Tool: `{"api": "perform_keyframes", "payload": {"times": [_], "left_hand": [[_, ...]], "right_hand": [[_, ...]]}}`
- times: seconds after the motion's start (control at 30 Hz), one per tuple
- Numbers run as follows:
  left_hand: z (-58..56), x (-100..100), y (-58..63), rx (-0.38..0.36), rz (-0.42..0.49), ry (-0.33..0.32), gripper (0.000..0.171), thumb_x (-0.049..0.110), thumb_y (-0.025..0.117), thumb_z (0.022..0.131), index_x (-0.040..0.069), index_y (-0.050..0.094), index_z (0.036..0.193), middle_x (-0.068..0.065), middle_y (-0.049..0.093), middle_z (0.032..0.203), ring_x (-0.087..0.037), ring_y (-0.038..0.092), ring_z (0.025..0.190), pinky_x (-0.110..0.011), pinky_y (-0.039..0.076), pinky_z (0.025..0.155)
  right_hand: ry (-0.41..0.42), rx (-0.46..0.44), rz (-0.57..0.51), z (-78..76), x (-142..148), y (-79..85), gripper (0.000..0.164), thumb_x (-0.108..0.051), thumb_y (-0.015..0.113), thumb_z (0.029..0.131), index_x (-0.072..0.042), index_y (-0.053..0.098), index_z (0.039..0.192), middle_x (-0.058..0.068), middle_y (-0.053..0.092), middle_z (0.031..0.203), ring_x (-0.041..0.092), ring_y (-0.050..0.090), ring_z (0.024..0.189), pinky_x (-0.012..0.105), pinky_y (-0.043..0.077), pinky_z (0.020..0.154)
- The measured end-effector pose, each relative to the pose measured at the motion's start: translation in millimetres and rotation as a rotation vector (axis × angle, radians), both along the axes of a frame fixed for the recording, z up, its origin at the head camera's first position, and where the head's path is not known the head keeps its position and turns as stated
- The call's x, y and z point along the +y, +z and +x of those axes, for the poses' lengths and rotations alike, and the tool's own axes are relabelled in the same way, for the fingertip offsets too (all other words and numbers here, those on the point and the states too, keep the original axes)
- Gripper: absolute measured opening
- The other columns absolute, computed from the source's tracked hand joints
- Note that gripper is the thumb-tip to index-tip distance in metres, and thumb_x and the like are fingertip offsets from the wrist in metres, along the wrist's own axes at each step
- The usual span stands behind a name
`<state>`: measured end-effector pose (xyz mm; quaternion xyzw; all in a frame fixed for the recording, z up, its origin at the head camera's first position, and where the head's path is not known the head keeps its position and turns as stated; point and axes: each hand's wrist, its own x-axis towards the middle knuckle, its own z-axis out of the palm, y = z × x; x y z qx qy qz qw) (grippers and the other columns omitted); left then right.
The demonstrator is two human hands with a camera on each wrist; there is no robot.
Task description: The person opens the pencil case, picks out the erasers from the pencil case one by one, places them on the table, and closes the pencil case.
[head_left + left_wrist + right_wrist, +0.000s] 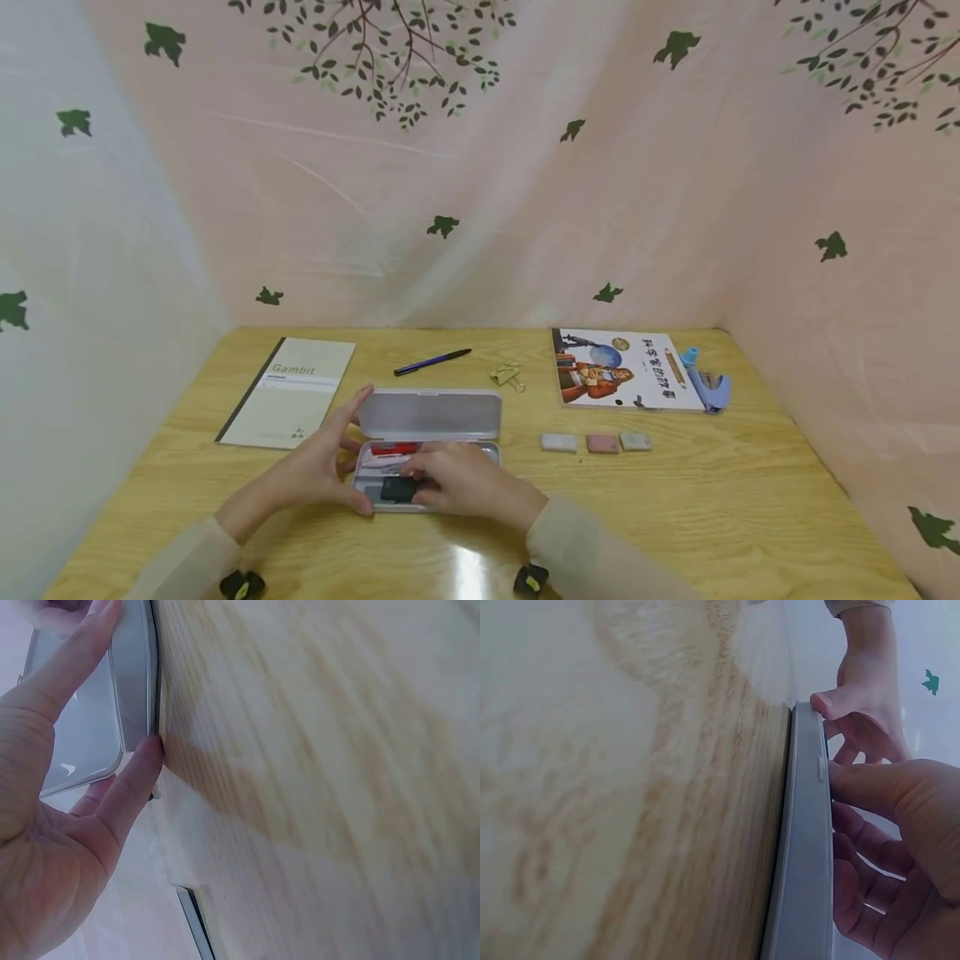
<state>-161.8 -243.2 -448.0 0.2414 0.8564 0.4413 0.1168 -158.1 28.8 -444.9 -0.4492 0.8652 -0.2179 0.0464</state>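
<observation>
A pale grey metal pencil case [429,415] lies on the table with its lid raised toward the back. My left hand [327,461] grips its left end, thumb at the front corner and fingers along the side and lid; the left wrist view shows this hand [82,802] close up. My right hand [468,482] reaches into the tray, its curled fingertips pinching a small black block [397,489]. What the block is, I cannot tell. Behind it lie a red item [393,448] and pale pens, partly covered by the hand. In the right wrist view the case's front wall [808,840] hides the fingertips.
A notebook [288,392] lies left. Behind the case are a blue-black pen [432,362] and a gold binder clip [507,376]. To the right sit white [558,442], pink [602,443] and grey-white [636,442] erasers, a book [622,371] and a blue tool [708,385].
</observation>
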Motion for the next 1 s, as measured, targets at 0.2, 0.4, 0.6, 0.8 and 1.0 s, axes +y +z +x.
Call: {"api": "perform_keyframes", "payload": {"times": [0.2, 0.4, 0.6, 0.8, 1.0], "left_hand": [[-1.0, -1.9, 0.8, 0.017, -0.016, 0.009, 0.142, 0.035, 0.099, 0.061, 0.032, 0.001, 0.164, -0.018, 0.035, 0.144, -0.031, 0.059, 0.109, -0.033, 0.059, 0.086], [-0.7, -1.5, 1.3, 0.001, -0.011, 0.004, 0.142, 0.034, 0.099, 0.062, 0.035, -0.001, 0.164, -0.019, 0.035, 0.145, -0.032, 0.059, 0.11, -0.033, 0.059, 0.087], [0.4, -0.9, 0.4, -0.004, -0.012, 0.012, 0.14, 0.033, 0.098, 0.063, 0.041, -0.001, 0.162, -0.019, 0.034, 0.147, -0.032, 0.059, 0.11, -0.033, 0.059, 0.087], [1.0, 0.1, -0.5, 0.001, -0.009, 0.0, 0.139, 0.032, 0.098, 0.065, 0.036, -0.001, 0.163, -0.018, 0.034, 0.146, -0.032, 0.059, 0.11, -0.034, 0.059, 0.087], [0.9, 0.7, -1.6, 0.013, -0.005, 0.001, 0.142, 0.033, 0.099, 0.062, 0.042, -0.002, 0.161, -0.019, 0.035, 0.144, -0.032, 0.059, 0.108, -0.032, 0.058, 0.086]], "right_hand": [[-0.02, 0.036, 0.01, -0.1, -3.9, 0.7, 0.035, -0.023, 0.076, 0.091, -0.018, 0.072, 0.126, -0.005, 0.069, 0.113, -0.002, 0.058, 0.09, 0.012, 0.049, 0.076], [-0.029, 0.041, 0.025, 3.0, -2.9, 1.1, 0.036, -0.021, 0.074, 0.091, -0.019, 0.071, 0.127, -0.003, 0.068, 0.114, -0.002, 0.055, 0.085, 0.012, 0.048, 0.074], [-0.021, 0.049, 0.031, 3.3, -2.5, 0.2, 0.035, -0.02, 0.072, 0.092, -0.019, 0.071, 0.127, -0.003, 0.066, 0.112, -0.002, 0.052, 0.08, 0.011, 0.045, 0.07], [0.003, 0.027, 0.034, 4.9, 0.3, 2.4, 0.042, -0.018, 0.071, 0.09, -0.017, 0.068, 0.132, -0.003, 0.063, 0.11, -0.001, 0.05, 0.074, 0.01, 0.043, 0.065], [-0.005, 0.096, -0.008, 10.3, 11.1, 10.0, 0.057, -0.019, 0.071, 0.084, -0.014, 0.061, 0.14, 0.002, 0.063, 0.117, 0.001, 0.049, 0.073, 0.01, 0.041, 0.063]]}}
